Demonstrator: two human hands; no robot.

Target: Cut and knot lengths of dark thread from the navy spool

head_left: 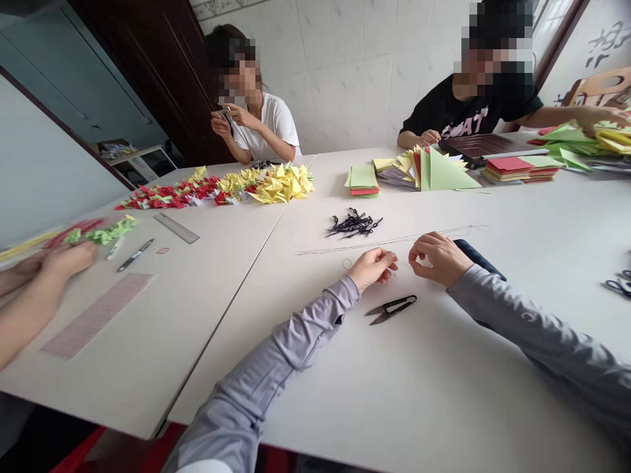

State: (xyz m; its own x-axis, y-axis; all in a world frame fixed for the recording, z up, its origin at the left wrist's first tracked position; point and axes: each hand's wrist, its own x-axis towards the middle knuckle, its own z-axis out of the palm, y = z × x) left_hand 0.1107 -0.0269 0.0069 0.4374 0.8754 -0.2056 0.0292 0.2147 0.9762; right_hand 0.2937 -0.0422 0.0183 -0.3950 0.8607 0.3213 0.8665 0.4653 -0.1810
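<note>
My left hand (371, 268) and my right hand (438, 256) rest on the white table (419, 381), both in grey sleeves. Each pinches a thin thread (403, 263) that runs between the fingertips, with a small loop lying left of my left hand. More thin strands (394, 240) stretch across the table just beyond my hands. Black thread snips (392, 309) lie on the table below my hands. A dark blue object (480, 259) lies behind my right wrist.
A pile of small black pieces (353, 225) lies further off. Folded red and yellow paper pieces (236, 186) line the left table. Stacks of coloured paper (424, 171) sit before two seated people. Another person's hands (54, 263) work at the left. Scissors (618, 286) lie at the right edge.
</note>
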